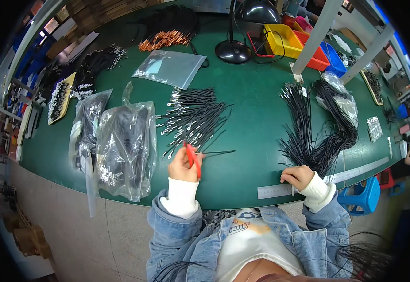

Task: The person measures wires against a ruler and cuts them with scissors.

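Note:
My left hand (185, 164) is closed around a red-handled tool (192, 160), perhaps scissors or snips; its dark tip points away from me. A short black wire (219, 152) sticks out to the right beside these fingers. Just beyond the hand lies a loose pile of short black wires with metal ring ends (193, 113). My right hand (300, 177) rests near the table's front edge with its fingers curled; what they hold, if anything, is hidden. It lies over a steel ruler (355, 174), close to the near end of a bundle of long black wires (301, 117).
Clear plastic bags of black parts (126, 150) lie at left. A flat zip bag (170, 68) and copper-ended wires (166, 40) are farther back. A black desk lamp (233, 50), a yellow bin (282, 40) and a metal post (315, 40) stand at the back. A blue stool (367, 195) is at right.

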Demonstrator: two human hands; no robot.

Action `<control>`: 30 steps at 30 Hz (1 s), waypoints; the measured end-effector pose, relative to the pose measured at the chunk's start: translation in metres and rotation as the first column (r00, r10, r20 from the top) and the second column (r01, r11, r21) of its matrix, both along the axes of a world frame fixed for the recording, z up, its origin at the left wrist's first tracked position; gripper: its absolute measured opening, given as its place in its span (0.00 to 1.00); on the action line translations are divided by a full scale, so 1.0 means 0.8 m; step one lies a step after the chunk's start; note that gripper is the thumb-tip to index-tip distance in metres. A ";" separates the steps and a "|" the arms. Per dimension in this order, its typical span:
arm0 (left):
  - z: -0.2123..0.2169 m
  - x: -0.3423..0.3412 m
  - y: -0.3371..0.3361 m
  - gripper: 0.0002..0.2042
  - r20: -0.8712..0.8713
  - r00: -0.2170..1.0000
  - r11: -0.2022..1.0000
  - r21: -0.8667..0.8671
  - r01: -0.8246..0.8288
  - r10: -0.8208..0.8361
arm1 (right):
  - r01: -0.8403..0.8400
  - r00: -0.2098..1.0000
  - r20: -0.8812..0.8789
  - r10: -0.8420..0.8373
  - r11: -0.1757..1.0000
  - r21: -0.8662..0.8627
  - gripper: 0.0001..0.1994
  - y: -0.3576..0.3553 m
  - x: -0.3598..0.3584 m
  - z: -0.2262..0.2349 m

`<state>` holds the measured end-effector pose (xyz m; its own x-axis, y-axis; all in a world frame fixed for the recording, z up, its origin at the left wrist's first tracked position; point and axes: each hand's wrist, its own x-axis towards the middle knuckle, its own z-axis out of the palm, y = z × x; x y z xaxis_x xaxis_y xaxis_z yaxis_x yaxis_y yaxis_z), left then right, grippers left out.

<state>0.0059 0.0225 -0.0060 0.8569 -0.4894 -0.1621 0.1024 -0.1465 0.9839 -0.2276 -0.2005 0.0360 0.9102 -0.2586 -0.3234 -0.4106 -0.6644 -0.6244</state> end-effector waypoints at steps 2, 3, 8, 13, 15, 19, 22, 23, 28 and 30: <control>-0.012 0.003 0.009 0.09 0.352 0.936 0.979 0.197 -0.059 -0.014 | 0.037 0.999 0.035 -0.037 0.999 0.000 0.09 0.002 -0.003 -0.003; -0.015 0.006 0.010 0.10 0.657 0.747 0.920 0.346 -0.181 -0.100 | 0.062 0.997 0.037 -0.062 0.998 -0.009 0.09 0.001 -0.005 -0.004; -0.014 0.004 -0.010 0.13 0.474 0.745 0.872 0.384 0.304 -0.469 | -0.023 1.000 0.019 0.023 0.999 0.036 0.11 -0.011 -0.010 -0.002; -0.032 0.015 -0.056 0.15 0.577 0.630 0.842 0.470 0.264 -0.519 | 0.013 0.996 -0.083 -0.009 0.999 0.047 0.11 -0.017 -0.028 -0.002; -0.024 0.012 -0.066 0.14 0.641 0.644 0.887 0.443 0.132 -0.416 | 0.023 0.997 -0.074 -0.025 0.999 -0.026 0.10 -0.022 -0.044 -0.014; -0.039 -0.004 -0.054 0.10 0.603 0.698 0.918 0.328 0.224 -0.386 | 0.002 0.911 0.409 -0.057 0.991 0.132 0.11 -0.033 -0.030 0.006; -0.030 -0.016 -0.053 0.10 0.671 0.626 0.913 0.352 0.205 -0.399 | 0.347 0.805 0.473 -0.358 0.931 0.114 0.12 -0.064 -0.006 0.021; -0.032 -0.016 -0.049 0.10 0.679 0.648 0.936 0.305 0.177 -0.344 | 0.460 0.752 0.520 -0.405 0.887 0.024 0.13 -0.078 0.008 0.021; -0.029 -0.015 -0.048 0.10 0.744 0.611 0.944 0.331 0.014 -0.270 | 0.651 0.746 0.318 -0.585 0.542 -0.531 0.24 -0.162 0.033 -0.027; -0.028 -0.013 -0.047 0.11 0.850 0.464 0.955 0.297 -0.027 -0.251 | 0.653 0.719 0.251 -0.647 0.507 -0.563 0.29 -0.176 0.039 -0.044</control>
